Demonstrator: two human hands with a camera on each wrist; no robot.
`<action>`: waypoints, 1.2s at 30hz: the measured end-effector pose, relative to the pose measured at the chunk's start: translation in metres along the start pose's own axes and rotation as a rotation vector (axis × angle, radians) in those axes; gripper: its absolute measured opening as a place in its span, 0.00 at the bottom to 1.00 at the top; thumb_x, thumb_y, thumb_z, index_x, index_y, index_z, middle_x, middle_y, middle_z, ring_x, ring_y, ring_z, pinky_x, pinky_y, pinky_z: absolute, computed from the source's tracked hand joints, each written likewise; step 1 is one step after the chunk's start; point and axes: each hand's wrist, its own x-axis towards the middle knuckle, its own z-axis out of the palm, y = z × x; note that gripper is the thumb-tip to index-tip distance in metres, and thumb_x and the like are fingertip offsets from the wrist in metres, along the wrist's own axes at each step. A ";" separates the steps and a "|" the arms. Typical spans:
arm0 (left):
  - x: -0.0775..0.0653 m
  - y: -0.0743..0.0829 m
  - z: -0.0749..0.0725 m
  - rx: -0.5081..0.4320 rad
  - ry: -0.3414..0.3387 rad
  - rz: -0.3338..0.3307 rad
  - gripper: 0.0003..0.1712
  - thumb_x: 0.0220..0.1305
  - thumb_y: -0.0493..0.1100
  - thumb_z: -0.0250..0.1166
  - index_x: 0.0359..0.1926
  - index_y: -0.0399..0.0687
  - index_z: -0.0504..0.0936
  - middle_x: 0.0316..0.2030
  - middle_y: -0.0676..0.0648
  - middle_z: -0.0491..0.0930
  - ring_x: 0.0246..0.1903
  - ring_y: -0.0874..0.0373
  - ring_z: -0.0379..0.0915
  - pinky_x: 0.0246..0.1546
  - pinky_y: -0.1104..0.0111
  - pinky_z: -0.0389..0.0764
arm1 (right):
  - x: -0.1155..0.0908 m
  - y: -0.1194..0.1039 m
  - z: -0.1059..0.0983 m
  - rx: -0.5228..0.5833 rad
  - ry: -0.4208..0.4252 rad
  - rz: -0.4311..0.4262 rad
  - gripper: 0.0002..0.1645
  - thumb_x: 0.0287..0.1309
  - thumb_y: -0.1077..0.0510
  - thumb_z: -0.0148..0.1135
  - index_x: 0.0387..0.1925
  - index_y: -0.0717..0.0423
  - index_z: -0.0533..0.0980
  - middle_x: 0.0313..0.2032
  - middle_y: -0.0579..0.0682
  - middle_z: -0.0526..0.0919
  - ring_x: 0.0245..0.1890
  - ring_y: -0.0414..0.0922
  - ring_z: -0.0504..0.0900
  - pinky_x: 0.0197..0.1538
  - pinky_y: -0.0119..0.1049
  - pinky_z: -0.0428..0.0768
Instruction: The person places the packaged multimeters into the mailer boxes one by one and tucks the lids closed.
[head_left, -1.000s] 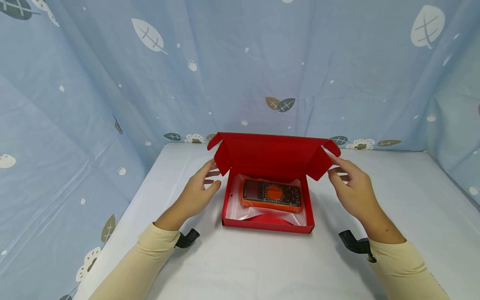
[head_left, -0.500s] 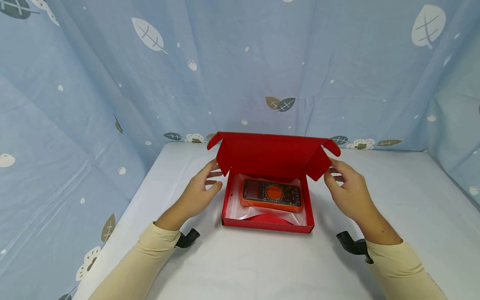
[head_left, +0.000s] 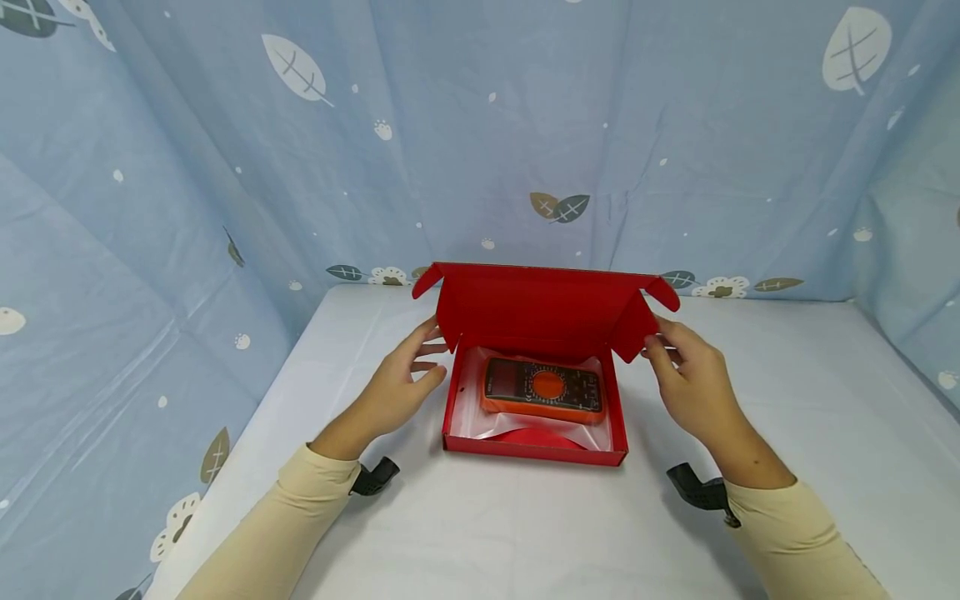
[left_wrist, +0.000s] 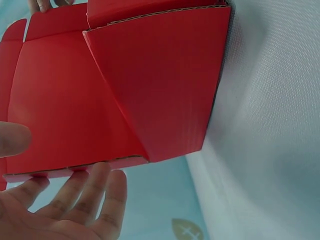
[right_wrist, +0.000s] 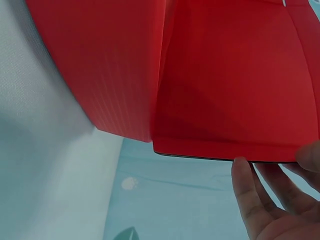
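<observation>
A red cardboard box [head_left: 534, 454] stands on the table with its lid [head_left: 543, 304] raised. Inside lies an orange-and-black multimeter [head_left: 581, 390] on a clear plastic bag [head_left: 468, 417]. My left hand [head_left: 393, 383] is at the left side flap; in the left wrist view its extended fingertips [left_wrist: 102, 172] touch the flap's outer face, thumb apart from it. At the right side flap [head_left: 633, 329] is my right hand [head_left: 693, 383]. Its fingers [right_wrist: 243, 185] are loosely bent against the flap's outer side, and the thumb [right_wrist: 310, 156] overlaps the edge in the right wrist view.
White cloth covers the table [head_left: 525, 533]. Behind and to the left hangs a blue curtain [head_left: 465, 125] with leaf prints, close behind the lid. Black wrist mounts [head_left: 375, 477] stick out below both hands.
The right hand has shifted left and slightly inward, and the right flap has folded in a little. The left flap has also turned slightly inward, with the left fingers following.
</observation>
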 end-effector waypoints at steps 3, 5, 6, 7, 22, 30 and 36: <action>0.000 0.000 0.000 -0.009 -0.005 0.002 0.42 0.68 0.31 0.57 0.79 0.51 0.52 0.69 0.39 0.67 0.64 0.42 0.71 0.60 0.49 0.77 | 0.000 -0.001 0.000 0.002 0.012 -0.005 0.23 0.70 0.68 0.54 0.64 0.67 0.71 0.57 0.66 0.79 0.47 0.63 0.85 0.45 0.53 0.80; 0.000 0.000 0.000 -0.012 -0.006 0.005 0.42 0.68 0.31 0.57 0.79 0.51 0.52 0.69 0.39 0.67 0.64 0.42 0.71 0.60 0.49 0.77 | 0.000 -0.001 0.001 0.000 0.018 -0.009 0.23 0.69 0.67 0.55 0.64 0.67 0.71 0.57 0.66 0.80 0.47 0.63 0.85 0.45 0.53 0.80; 0.000 0.000 0.000 -0.011 -0.006 0.004 0.42 0.68 0.32 0.57 0.79 0.52 0.52 0.69 0.39 0.67 0.64 0.43 0.71 0.60 0.49 0.77 | 0.000 -0.001 0.001 0.000 0.022 -0.011 0.23 0.69 0.67 0.55 0.65 0.66 0.71 0.57 0.66 0.80 0.47 0.63 0.85 0.45 0.53 0.80; 0.001 -0.001 0.000 -0.011 -0.007 0.004 0.42 0.68 0.32 0.57 0.79 0.52 0.52 0.69 0.39 0.67 0.64 0.44 0.71 0.60 0.49 0.77 | 0.001 -0.001 0.001 0.001 0.026 -0.012 0.24 0.69 0.67 0.55 0.65 0.66 0.71 0.57 0.66 0.80 0.46 0.63 0.86 0.44 0.53 0.80; 0.003 -0.003 0.000 -0.044 -0.023 0.016 0.43 0.68 0.30 0.57 0.79 0.52 0.51 0.70 0.39 0.67 0.64 0.43 0.71 0.61 0.49 0.76 | 0.001 -0.004 0.006 -0.022 0.050 -0.022 0.25 0.68 0.68 0.57 0.65 0.66 0.71 0.55 0.66 0.81 0.44 0.61 0.86 0.42 0.54 0.82; 0.003 -0.002 0.001 -0.065 -0.029 0.003 0.44 0.68 0.30 0.57 0.79 0.54 0.51 0.70 0.39 0.66 0.65 0.44 0.70 0.62 0.48 0.76 | -0.001 -0.008 0.012 -0.060 0.041 -0.003 0.28 0.67 0.67 0.59 0.67 0.67 0.69 0.55 0.67 0.81 0.44 0.62 0.86 0.42 0.56 0.83; 0.004 -0.004 0.004 -0.093 -0.042 0.007 0.44 0.67 0.29 0.56 0.79 0.53 0.49 0.74 0.44 0.59 0.66 0.40 0.67 0.61 0.47 0.75 | -0.004 -0.009 0.015 -0.046 0.052 0.006 0.30 0.66 0.67 0.60 0.68 0.66 0.67 0.58 0.67 0.79 0.46 0.63 0.86 0.43 0.55 0.83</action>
